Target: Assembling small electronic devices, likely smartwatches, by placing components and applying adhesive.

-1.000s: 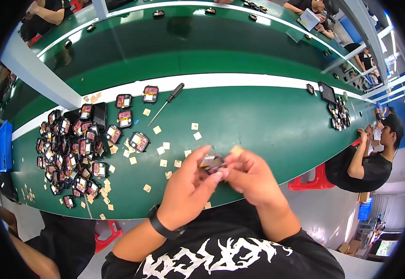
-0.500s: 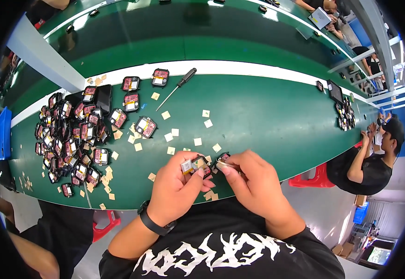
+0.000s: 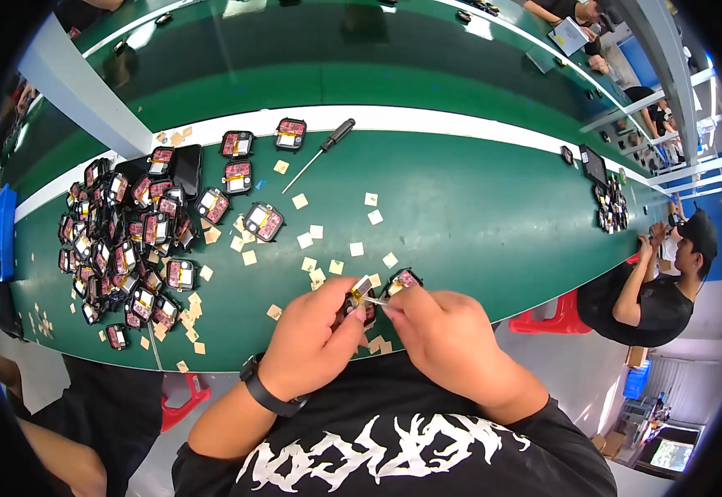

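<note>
My left hand [image 3: 311,335] is closed around a small black electronic casing [image 3: 368,314], partly hidden by the fingers. A silver rectangular part [image 3: 363,285] with yellow tape stands up from it. My right hand [image 3: 448,344] is pinched close beside the casing, its fingertips on a thin pale strip [image 3: 377,301] that reaches to the silver part; its kind cannot be made out. Just beyond the right fingers, a second casing [image 3: 402,280] with a red circuit board lies on the green table [image 3: 477,207]. Small cream squares [image 3: 337,267] are scattered near both hands.
A large heap of similar casings [image 3: 121,240] covers the left side, with several single ones [image 3: 263,221] beside it. A screwdriver [image 3: 320,155] lies near the white ledge. A grey post [image 3: 88,91] rises at left. A co-worker [image 3: 659,290] sits at the right.
My right hand has moved left, bringing its pinch up to the casing. The casing in my left hand has tilted, and the silver part stands more upright. More of the second casing shows.
</note>
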### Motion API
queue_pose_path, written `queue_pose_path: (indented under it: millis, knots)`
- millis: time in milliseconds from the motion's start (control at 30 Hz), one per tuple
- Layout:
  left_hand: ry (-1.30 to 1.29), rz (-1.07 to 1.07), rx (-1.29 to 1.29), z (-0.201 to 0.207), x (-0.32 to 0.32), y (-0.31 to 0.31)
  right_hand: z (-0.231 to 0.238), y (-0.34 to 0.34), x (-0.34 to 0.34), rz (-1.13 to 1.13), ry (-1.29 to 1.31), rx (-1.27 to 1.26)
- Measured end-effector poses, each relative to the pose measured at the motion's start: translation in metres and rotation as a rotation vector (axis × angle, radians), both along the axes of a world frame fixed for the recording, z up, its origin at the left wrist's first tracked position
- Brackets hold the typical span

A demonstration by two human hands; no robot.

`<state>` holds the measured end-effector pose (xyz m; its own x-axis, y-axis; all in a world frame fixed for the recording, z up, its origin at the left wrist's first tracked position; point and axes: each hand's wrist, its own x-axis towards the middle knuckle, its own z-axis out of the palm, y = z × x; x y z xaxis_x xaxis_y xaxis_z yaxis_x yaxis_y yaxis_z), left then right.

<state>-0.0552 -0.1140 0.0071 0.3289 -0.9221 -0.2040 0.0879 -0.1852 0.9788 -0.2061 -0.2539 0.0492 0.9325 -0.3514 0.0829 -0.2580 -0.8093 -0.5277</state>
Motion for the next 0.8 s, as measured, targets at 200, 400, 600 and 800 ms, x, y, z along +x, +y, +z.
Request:
queue_pose_path:
  millis: [200,400,600,800]
  knots:
    - [0.594,-0.079,0.016,-0.010,0.009,0.007,-0.003,0.000,-0.008,-0.074,-0.026,0.426]
    - [0.519,-0.120,0.049,-0.006,0.004,0.008,-0.005,-0.011,-0.010,-0.166,-0.156,0.742]
    - [0.221,-0.129,0.033,0.001,-0.002,0.008,-0.011,-0.017,-0.002,0.204,-0.179,0.304]
    - [0.153,-0.112,0.061,0.003,-0.004,0.009,-0.021,-0.013,-0.005,0.200,-0.268,0.195]
